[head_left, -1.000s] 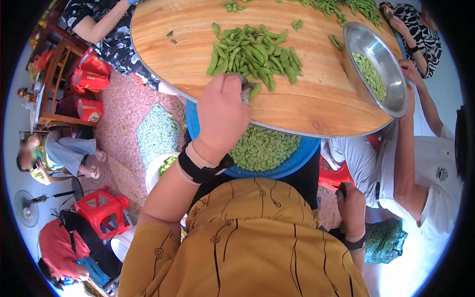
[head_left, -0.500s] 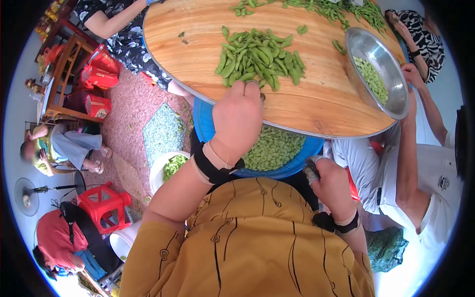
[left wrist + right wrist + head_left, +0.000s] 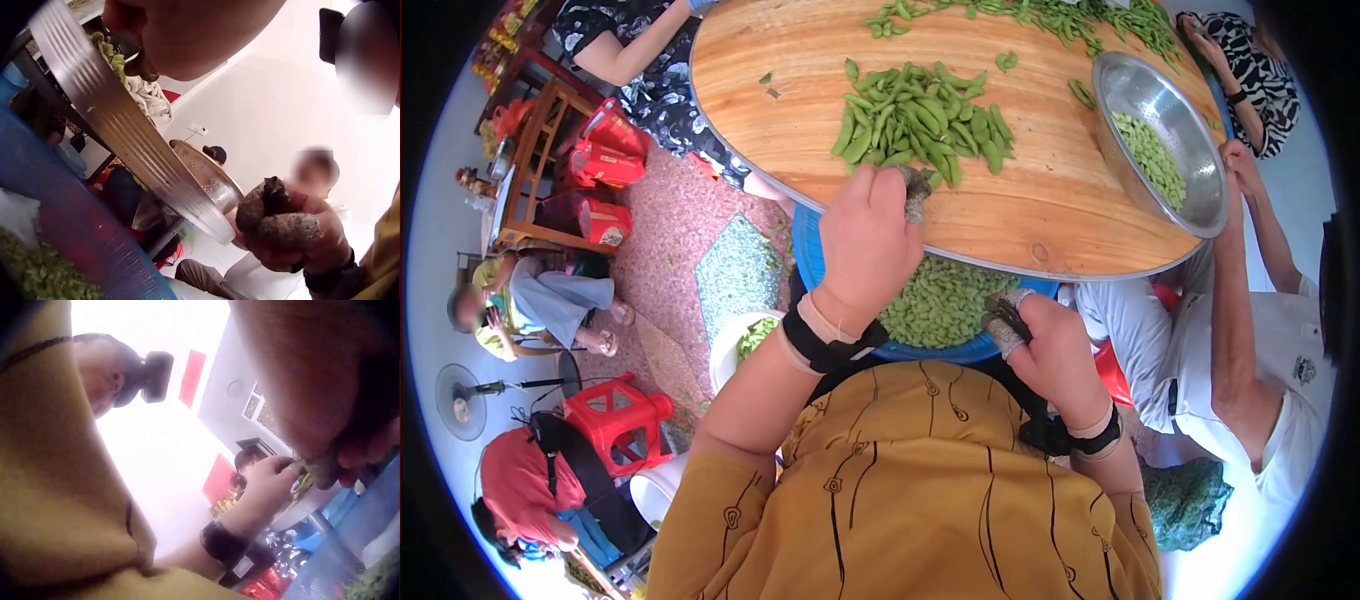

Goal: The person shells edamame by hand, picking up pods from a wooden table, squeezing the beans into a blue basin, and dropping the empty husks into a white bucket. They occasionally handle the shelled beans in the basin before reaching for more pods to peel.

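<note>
A pile of green edamame pods (image 3: 920,115) lies on the round wooden table (image 3: 1040,220). My left hand (image 3: 868,240) reaches over the table's near edge, and its taped fingertips (image 3: 916,190) pinch a pod at the pile's front. In the left wrist view, pods (image 3: 106,47) show beside those fingers. My right hand (image 3: 1045,345) hovers curled into a fist over the right rim of the blue basin (image 3: 815,265), with nothing visible in it. It also appears as a taped fist (image 3: 281,225) in the left wrist view. The basin holds shelled beans (image 3: 945,300).
A steel bowl (image 3: 1135,85) with shelled beans sits tilted at the table's right. Another person's arm (image 3: 1230,300) reaches to it. More pods lie along the far edge (image 3: 1050,15). A white bowl (image 3: 730,345) and a red stool (image 3: 625,420) stand on the floor at left.
My right hand has risen from beside my hip up to the basin's rim. My left hand has stayed at the pile's front, shifting slightly.
</note>
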`<state>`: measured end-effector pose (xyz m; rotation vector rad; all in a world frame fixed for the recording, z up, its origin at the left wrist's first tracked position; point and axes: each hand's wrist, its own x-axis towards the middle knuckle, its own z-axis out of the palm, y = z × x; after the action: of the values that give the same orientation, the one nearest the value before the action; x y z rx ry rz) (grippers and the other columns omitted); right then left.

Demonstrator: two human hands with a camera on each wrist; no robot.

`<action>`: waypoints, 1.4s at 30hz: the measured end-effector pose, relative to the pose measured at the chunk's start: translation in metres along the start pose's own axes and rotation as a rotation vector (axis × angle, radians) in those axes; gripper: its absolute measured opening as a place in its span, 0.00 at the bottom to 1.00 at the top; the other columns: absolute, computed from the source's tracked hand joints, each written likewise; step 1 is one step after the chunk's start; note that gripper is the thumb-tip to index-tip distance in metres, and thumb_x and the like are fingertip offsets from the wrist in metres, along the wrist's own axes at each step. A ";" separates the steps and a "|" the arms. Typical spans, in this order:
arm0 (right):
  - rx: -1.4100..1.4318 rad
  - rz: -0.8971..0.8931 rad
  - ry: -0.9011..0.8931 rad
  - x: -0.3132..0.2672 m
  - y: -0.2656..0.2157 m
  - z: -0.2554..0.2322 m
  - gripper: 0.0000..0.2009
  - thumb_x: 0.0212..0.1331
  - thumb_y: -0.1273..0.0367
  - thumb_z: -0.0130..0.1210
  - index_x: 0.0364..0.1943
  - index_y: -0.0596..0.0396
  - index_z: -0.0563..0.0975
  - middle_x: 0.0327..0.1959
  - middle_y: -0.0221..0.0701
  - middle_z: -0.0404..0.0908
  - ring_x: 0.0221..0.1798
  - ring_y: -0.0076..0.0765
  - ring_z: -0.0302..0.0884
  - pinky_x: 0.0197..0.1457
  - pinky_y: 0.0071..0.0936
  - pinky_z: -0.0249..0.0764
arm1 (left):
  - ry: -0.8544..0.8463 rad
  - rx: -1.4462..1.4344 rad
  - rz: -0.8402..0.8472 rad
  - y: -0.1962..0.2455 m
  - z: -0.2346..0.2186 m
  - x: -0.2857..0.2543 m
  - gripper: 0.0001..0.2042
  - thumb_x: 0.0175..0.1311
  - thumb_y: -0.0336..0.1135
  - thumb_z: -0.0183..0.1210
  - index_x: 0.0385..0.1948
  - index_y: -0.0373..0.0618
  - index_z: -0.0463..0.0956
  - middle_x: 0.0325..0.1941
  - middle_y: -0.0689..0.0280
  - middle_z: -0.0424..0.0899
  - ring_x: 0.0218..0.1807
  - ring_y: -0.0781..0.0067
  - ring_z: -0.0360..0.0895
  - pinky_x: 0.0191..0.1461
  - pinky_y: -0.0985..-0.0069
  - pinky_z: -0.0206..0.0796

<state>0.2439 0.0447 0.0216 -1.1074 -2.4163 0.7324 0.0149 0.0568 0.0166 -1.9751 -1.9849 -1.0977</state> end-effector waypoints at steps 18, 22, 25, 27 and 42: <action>0.098 0.043 -0.059 0.001 0.003 0.012 0.10 0.46 0.73 0.58 0.32 0.60 0.73 0.25 0.46 0.73 0.32 0.57 0.73 0.34 0.44 0.70 | -0.127 0.183 0.077 0.004 0.010 0.001 0.08 0.47 0.27 0.57 0.31 0.42 0.72 0.28 0.60 0.73 0.31 0.59 0.76 0.30 0.67 0.70; 0.161 0.063 -0.039 0.002 0.005 0.012 0.10 0.46 0.73 0.59 0.32 0.61 0.73 0.26 0.48 0.73 0.32 0.60 0.72 0.33 0.43 0.70 | -0.061 0.054 -0.002 0.004 0.010 0.001 0.11 0.45 0.25 0.59 0.32 0.40 0.72 0.30 0.57 0.74 0.32 0.55 0.75 0.31 0.64 0.68; 0.169 0.048 0.001 0.002 0.007 0.013 0.09 0.51 0.72 0.59 0.34 0.62 0.73 0.25 0.44 0.75 0.29 0.52 0.75 0.32 0.39 0.71 | -0.072 -0.129 0.007 0.007 0.000 -0.003 0.11 0.45 0.23 0.58 0.33 0.39 0.73 0.29 0.56 0.72 0.30 0.55 0.74 0.30 0.64 0.65; 0.661 0.290 0.106 0.008 -0.004 0.009 0.09 0.57 0.71 0.57 0.37 0.62 0.73 0.25 0.33 0.77 0.26 0.33 0.75 0.30 0.30 0.72 | -0.110 -0.250 0.014 0.018 -0.012 -0.010 0.11 0.45 0.22 0.57 0.33 0.38 0.72 0.27 0.56 0.71 0.29 0.55 0.72 0.29 0.65 0.63; 0.994 0.355 -0.108 0.031 -0.019 0.011 0.06 0.62 0.74 0.45 0.41 0.58 0.72 0.24 0.25 0.73 0.21 0.17 0.68 0.24 0.17 0.66 | -0.667 -0.866 -0.542 0.014 -0.040 -0.039 0.08 0.63 0.28 0.49 0.40 0.38 0.74 0.28 0.69 0.75 0.27 0.80 0.68 0.29 0.80 0.62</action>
<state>0.2083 0.0549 0.0280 -1.0327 -1.5188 1.8535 0.0177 0.0006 0.0292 -2.5021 -2.8387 -1.8522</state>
